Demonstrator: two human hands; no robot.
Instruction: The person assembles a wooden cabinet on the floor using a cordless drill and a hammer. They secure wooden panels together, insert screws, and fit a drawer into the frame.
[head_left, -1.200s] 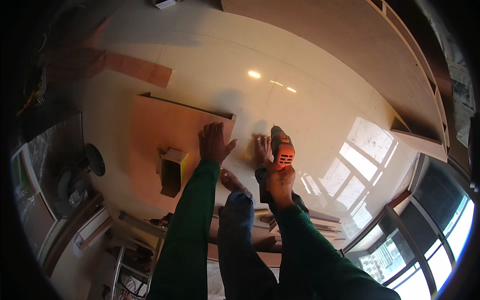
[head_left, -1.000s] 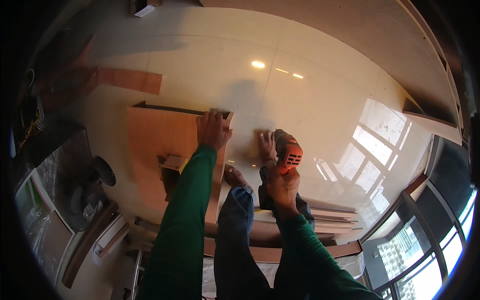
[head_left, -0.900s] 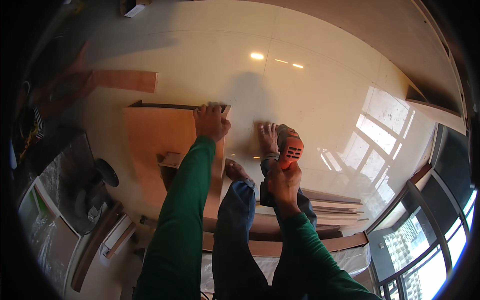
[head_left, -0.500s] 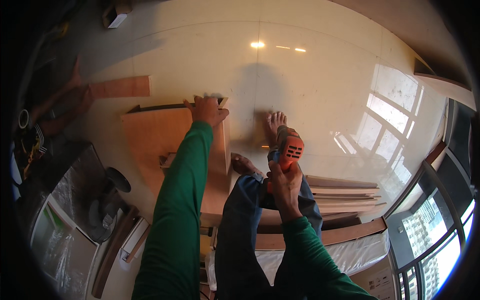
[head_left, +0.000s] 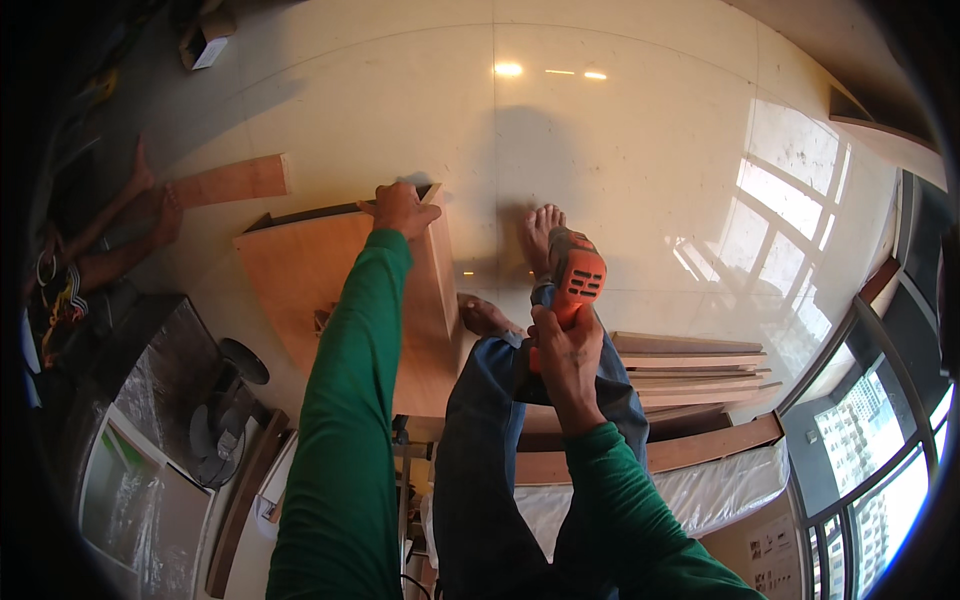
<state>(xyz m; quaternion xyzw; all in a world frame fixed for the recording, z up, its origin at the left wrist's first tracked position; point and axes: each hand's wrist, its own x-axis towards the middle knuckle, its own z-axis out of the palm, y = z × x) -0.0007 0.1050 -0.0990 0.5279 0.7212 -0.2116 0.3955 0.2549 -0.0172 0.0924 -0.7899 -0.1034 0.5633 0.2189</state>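
A wooden box (head_left: 290, 270), like a drawer or small cabinet carcass, stands in front of me to the left. My left hand (head_left: 402, 210) is closed over its far upper edge near the right corner, with the fingertips hidden behind the panel. My right hand (head_left: 570, 355) is wrapped around the handle of an orange and black cordless drill (head_left: 580, 275), held above my knees. The drill's front end points away from me and down toward my foot, apart from the box. Its tip is hidden from this angle.
Several wooden strips (head_left: 690, 360) lie stacked to the right of my legs, beside a plastic-wrapped board (head_left: 720, 485). A reddish plank (head_left: 235, 180) lies at the far left, near another person's legs (head_left: 130, 205). A black fan (head_left: 220, 430) sits lower left. Windows (head_left: 870, 430) line the right side.
The whole view has shifted slightly. My left hand's fingers look more curled over the box's edge. My right hand still holds the drill in nearly the same place.
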